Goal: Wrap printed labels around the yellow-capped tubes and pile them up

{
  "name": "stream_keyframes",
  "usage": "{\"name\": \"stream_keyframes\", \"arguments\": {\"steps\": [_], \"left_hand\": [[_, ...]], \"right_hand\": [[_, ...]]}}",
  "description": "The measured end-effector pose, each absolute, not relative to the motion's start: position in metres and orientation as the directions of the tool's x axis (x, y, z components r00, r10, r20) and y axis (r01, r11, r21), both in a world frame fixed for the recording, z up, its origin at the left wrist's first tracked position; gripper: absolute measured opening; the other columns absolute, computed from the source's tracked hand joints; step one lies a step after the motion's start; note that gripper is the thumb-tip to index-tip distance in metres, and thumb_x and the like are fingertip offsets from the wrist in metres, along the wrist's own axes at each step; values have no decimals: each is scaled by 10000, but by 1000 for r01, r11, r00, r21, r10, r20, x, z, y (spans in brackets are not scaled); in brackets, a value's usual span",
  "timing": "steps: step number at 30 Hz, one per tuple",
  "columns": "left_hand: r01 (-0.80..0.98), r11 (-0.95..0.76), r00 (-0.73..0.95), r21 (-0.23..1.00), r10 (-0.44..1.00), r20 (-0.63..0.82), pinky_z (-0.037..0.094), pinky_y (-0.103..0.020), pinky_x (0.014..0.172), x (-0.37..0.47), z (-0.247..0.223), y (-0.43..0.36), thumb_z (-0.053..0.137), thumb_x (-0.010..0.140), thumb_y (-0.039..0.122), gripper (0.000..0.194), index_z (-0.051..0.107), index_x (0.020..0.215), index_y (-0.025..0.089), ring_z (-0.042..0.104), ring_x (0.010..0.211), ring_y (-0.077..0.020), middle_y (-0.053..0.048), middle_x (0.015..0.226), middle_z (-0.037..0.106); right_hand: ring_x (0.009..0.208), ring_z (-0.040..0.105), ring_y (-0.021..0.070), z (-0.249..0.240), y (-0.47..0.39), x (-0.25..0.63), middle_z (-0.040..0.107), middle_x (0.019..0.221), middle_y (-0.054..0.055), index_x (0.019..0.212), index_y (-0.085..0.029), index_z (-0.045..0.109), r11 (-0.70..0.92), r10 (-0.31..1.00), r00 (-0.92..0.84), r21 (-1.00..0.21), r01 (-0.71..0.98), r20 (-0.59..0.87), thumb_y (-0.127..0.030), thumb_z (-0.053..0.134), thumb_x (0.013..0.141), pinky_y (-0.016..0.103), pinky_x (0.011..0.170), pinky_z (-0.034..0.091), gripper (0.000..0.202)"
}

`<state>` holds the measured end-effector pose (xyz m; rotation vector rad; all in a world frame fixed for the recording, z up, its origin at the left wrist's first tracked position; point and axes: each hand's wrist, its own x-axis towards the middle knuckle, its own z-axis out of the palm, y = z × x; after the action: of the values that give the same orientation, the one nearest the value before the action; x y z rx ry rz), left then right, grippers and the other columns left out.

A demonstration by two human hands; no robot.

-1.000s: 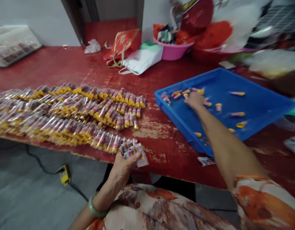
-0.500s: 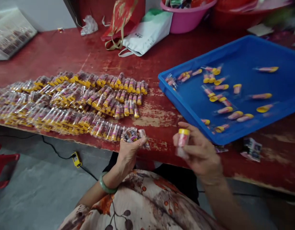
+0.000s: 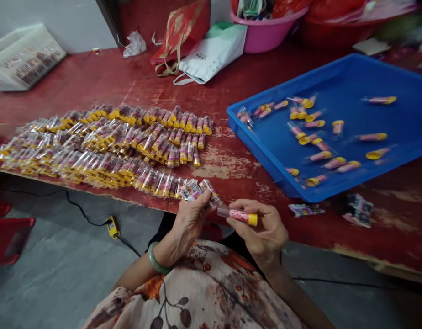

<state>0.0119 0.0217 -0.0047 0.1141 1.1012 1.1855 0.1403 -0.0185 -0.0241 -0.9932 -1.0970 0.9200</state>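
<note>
My right hand [image 3: 264,230] grips a small clear tube [image 3: 237,215] with a yellow cap, lying sideways at the table's near edge. My left hand [image 3: 190,218] holds a fanned stack of small printed wrappers [image 3: 196,189] right beside the tube's open end. A blue tray [image 3: 276,151] to the right holds several loose yellow-capped tubes [image 3: 313,137]. On the red table [image 3: 228,169] to the left lie rows of wrapped tubes [image 3: 104,141].
At the table's back are a pink basin [image 3: 262,32], a white bag [image 3: 211,55], a red bag [image 3: 183,32] and a clear packet [image 3: 24,57]. Loose wrappers [image 3: 360,210] lie near the tray's front. A yellow plug [image 3: 111,226] and cable are on the floor.
My right hand left the blue tray with one tube, brought it to the table's near edge and turned it sideways against the wrappers in my left hand.
</note>
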Motion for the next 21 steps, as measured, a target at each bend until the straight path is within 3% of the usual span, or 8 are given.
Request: {"name": "stream_keyframes", "arguments": {"steps": [6,13,21], "left_hand": [[-692,427,-34,582,786,-618,474,-176,491,11,-9,22,893,488,278,386,606,702,134,520,524,-60,41,649,593],[-687,446,10,574,795,-606,494,-173,522,13,-11,18,879,529,279,373,611,753,147,563,579,-70,39,693,614],[-687,413,-54,597,791,-610,517,-205,524,6,-11,19,879,523,283,382,634,777,138,563,595,-88,23,708,612]], "right_hand": [[858,637,187,-34,-23,136,651,965,39,958,-209,540,457,832,260,-872,177,489,-60,730,688,353,765,535,362],[785,627,180,-37,-24,134,632,903,31,925,-213,533,357,887,282,-930,84,366,-126,730,721,361,732,539,297],[799,640,197,-34,-26,133,647,928,35,1003,-247,577,439,804,198,-784,438,561,-108,727,722,345,698,545,348]]}}
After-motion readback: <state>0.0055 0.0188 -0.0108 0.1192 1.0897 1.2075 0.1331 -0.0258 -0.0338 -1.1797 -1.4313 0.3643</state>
